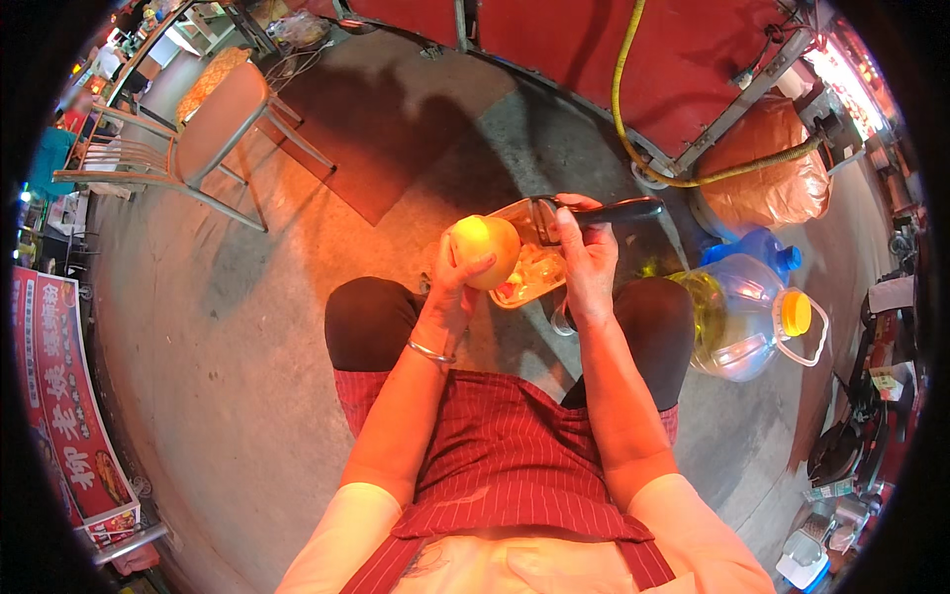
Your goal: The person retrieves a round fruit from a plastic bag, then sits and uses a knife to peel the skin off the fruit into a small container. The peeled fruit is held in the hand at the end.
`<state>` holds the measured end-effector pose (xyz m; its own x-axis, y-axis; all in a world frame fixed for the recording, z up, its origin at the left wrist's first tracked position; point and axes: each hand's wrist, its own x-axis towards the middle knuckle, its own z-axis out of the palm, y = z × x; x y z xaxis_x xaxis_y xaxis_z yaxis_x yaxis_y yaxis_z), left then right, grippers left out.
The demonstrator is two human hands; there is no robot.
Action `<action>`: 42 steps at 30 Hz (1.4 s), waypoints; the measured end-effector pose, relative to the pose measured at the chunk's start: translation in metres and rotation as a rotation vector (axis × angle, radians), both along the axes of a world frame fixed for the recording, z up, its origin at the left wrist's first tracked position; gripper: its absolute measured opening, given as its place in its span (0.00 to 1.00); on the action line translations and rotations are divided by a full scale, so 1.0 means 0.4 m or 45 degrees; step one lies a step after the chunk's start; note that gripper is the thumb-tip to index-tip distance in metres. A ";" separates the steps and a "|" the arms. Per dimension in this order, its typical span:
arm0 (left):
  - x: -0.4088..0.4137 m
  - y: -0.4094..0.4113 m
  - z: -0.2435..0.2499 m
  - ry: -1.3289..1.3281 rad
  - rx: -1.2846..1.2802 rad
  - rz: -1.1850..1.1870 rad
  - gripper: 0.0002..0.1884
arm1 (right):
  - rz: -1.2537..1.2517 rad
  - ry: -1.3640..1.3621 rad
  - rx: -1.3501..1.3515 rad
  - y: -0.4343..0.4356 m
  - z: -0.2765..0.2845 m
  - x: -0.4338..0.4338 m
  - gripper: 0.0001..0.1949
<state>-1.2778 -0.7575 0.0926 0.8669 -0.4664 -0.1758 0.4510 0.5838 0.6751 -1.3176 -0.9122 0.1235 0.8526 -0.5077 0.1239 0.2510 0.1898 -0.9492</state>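
My left hand (454, 278) holds a round yellow-orange fruit (486, 249), its kind unclear, with the thumb across its near side. In my right hand (590, 249) is a peeler (620, 213) with a black handle pointing right; its head is to the left, a little apart from the fruit. Below both hands stands a shallow container (512, 303) with pale peelings or scraps (536, 271) inside. The container is partly hidden by the fruit and my hands.
Close by my right knee stands a large clear plastic jug (742, 319) with a yellow cap, beside a blue bottle (757, 252). A yellow hose (620, 89) hangs before a red panel (564, 44). A metal-framed chair (223, 122) stands at upper left; people are beyond it.
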 end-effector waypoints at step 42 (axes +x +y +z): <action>-0.014 -0.001 -0.004 -0.012 -0.114 -0.057 0.36 | 0.058 0.406 0.021 -0.046 -0.217 0.048 0.11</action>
<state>-1.2834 -0.7578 0.0909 0.8464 -0.5181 -0.1235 0.4718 0.6216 0.6253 -1.2985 -0.9307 0.0367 0.8689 -0.4679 -0.1613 -0.0679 0.2101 -0.9753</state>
